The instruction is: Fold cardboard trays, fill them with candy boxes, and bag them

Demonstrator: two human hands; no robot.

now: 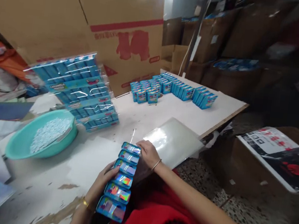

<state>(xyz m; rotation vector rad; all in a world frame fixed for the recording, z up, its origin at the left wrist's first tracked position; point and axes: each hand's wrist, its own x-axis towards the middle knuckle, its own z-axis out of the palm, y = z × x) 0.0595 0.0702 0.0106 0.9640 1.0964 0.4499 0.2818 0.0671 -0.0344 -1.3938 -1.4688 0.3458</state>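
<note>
A row of several small blue packs with shiny labels lies over the table's near edge, close to my body. My left hand is wrapped round the row's left side, its thumb on top of one pack. At the far end of the row, my right hand has its fingers closed on the corner of the farthest pack. Just beyond my right hand lies a stack of clear plastic sheets.
Wrapped stacks of blue packs stand at the left behind a teal basin of small pale pieces. More blue packs stand in rows at the table's back. A printed bag lies on a carton at the right.
</note>
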